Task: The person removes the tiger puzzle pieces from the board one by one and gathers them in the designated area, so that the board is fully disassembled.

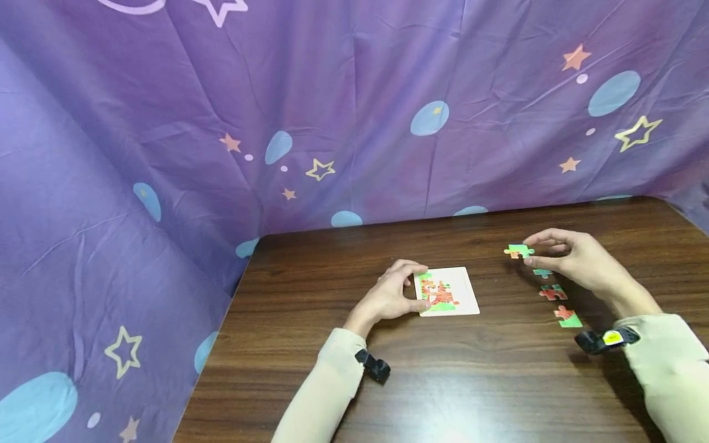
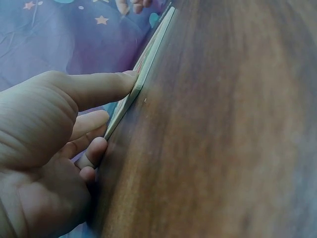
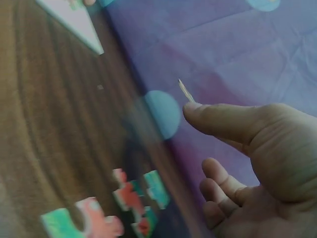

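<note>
Between the thumb and fingers of my right hand (image 1: 589, 261) is a green and orange jigsaw piece (image 1: 519, 249), pinched at its right side and raised over the table; in the right wrist view the piece (image 3: 184, 90) shows edge-on. My left hand (image 1: 388, 295) holds the left side of a white square puzzle board (image 1: 468, 294), thumb at the front corner and fingers at the back one. In the left wrist view the thumb rests on the edge of the board (image 2: 148, 64). Joined orange and green pieces (image 1: 440, 295) fill the board's left part.
Below the right hand, loose jigsaw pieces lie in a row: a teal one (image 1: 543, 272), a red one (image 1: 552, 293) and a red-green one (image 1: 568, 317). The dark wooden table (image 1: 471, 381) meets a purple patterned curtain (image 1: 376, 154) at the back and left.
</note>
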`<state>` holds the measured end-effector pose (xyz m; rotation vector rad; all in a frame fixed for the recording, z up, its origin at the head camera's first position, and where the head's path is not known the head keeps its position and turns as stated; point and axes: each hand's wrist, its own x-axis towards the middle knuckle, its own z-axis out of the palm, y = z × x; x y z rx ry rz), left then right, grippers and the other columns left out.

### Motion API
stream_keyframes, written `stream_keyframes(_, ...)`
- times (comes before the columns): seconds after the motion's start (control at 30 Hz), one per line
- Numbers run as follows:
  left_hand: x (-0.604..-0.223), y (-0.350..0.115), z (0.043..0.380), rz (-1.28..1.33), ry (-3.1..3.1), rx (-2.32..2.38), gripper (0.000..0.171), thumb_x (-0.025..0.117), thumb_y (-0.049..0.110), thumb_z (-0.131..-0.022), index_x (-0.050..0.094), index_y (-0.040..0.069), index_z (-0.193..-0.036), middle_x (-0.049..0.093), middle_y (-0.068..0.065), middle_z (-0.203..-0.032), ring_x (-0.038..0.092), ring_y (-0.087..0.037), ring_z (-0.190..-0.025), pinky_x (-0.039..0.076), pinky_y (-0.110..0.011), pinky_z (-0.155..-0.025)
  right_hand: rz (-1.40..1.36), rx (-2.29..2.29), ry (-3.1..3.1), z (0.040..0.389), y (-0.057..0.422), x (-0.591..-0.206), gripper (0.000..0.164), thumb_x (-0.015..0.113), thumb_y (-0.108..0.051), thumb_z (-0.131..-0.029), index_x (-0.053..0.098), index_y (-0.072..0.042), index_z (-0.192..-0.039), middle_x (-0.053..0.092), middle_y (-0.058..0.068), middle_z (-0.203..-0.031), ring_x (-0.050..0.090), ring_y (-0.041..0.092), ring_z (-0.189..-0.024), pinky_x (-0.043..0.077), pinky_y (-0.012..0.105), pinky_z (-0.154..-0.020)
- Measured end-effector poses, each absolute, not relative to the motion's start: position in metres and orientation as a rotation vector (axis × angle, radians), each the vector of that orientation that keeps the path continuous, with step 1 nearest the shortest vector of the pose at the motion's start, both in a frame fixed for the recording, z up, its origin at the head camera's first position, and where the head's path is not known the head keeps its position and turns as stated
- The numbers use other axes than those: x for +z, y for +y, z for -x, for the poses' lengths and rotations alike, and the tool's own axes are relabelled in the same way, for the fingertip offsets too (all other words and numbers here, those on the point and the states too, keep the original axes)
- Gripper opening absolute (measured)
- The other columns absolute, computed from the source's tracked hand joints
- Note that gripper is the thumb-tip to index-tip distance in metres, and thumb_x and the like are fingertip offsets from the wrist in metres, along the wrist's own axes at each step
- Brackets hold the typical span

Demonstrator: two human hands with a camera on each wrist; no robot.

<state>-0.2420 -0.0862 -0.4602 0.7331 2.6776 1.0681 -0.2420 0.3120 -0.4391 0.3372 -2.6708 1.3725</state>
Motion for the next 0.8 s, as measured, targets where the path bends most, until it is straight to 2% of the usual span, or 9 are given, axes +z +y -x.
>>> stream_keyframes(0.13, -0.462, -0.086, 0.243, -0.731, 2.675, 1.063, 0.074, 0.093, 0.027, -0.092, 0.061, 0.020, -0.158, 0.055, 0.003, -0.159, 0.056, -0.009, -0.118, 0.045, -0.028, -0.103, -0.393, 1.252, -2.744, 0.246, 0.312, -0.448, 0.036, 0.092, -0.019, -0.094, 0.079, -0.010, -0.127, 0.081, -0.004, -0.114, 0.067, 0.003, -0.096, 0.052, 0.022, -0.077)
stream_keyframes(0.2, -0.464, -0.086, 0.244, -0.736, 2.679, 1.069, 0.073, 0.093, 0.027, -0.092, 0.062, 0.019, -0.158, 0.056, 0.003, -0.157, 0.056, -0.008, -0.117, 0.045, -0.029, -0.103, -0.422, 1.188, -2.757, 0.247, 0.312, -0.451, 0.035, 0.093, -0.022, -0.094, 0.081, -0.014, -0.125, 0.081, 0.001, -0.119, 0.063, 0.009, -0.105, 0.046, 0.025, -0.086)
stream_keyframes(0.27, -0.465, -0.086, 0.244, -0.739, 2.685, 1.066, 0.073, 0.093, 0.027, -0.092, 0.062, 0.019, -0.157, 0.056, 0.003, -0.157, 0.056, -0.008, -0.117, 0.046, -0.029, -0.103, -0.432, 1.164, -2.757, 0.247, 0.313, -0.454, 0.034, 0.094, -0.024, -0.092, 0.082, -0.016, -0.124, 0.079, 0.006, -0.124, 0.056, 0.018, -0.115, 0.036, 0.035, -0.099)
stream_keyframes(0.3, -0.465, -0.087, 0.243, -0.742, 2.687, 1.069, 0.072, 0.093, 0.026, -0.092, 0.062, 0.019, -0.157, 0.056, 0.003, -0.156, 0.056, -0.008, -0.117, 0.046, -0.029, -0.103, -0.438, 1.152, -2.758, 0.247, 0.313, -0.456, 0.035, 0.094, -0.025, -0.092, 0.082, -0.017, -0.124, 0.076, 0.008, -0.128, 0.051, 0.024, -0.121, 0.030, 0.044, -0.105)
stream_keyframes(0.4, -0.462, -0.088, 0.243, -0.740, 2.691, 1.062, 0.072, 0.093, 0.027, -0.092, 0.063, 0.020, -0.157, 0.057, 0.004, -0.156, 0.056, -0.009, -0.117, 0.045, -0.029, -0.103, -0.438, 1.163, -2.759, 0.248, 0.314, -0.459, 0.037, 0.095, -0.026, -0.091, 0.082, -0.016, -0.123, 0.066, 0.015, -0.137, 0.035, 0.032, -0.130, 0.017, 0.063, -0.103)
stream_keyframes(0.5, -0.460, -0.089, 0.241, -0.741, 2.685, 1.048, 0.072, 0.093, 0.028, -0.092, 0.063, 0.021, -0.158, 0.057, 0.005, -0.156, 0.056, -0.008, -0.117, 0.044, -0.028, -0.102, -0.438, 1.208, -2.770, 0.247, 0.315, -0.464, 0.037, 0.095, -0.025, -0.091, 0.082, -0.013, -0.123, 0.061, 0.019, -0.142, 0.030, 0.037, -0.135, 0.011, 0.073, -0.105)
stream_keyframes(0.8, -0.459, -0.088, 0.241, -0.752, 2.675, 1.044, 0.073, 0.092, 0.030, -0.093, 0.062, 0.021, -0.158, 0.056, 0.006, -0.157, 0.054, -0.007, -0.118, 0.040, -0.029, -0.106, -0.416, 1.141, -2.802, 0.248, 0.313, -0.470, 0.035, 0.095, -0.025, -0.090, 0.083, -0.013, -0.121, 0.058, 0.025, -0.145, 0.032, 0.036, -0.131, 0.017, 0.058, -0.095)
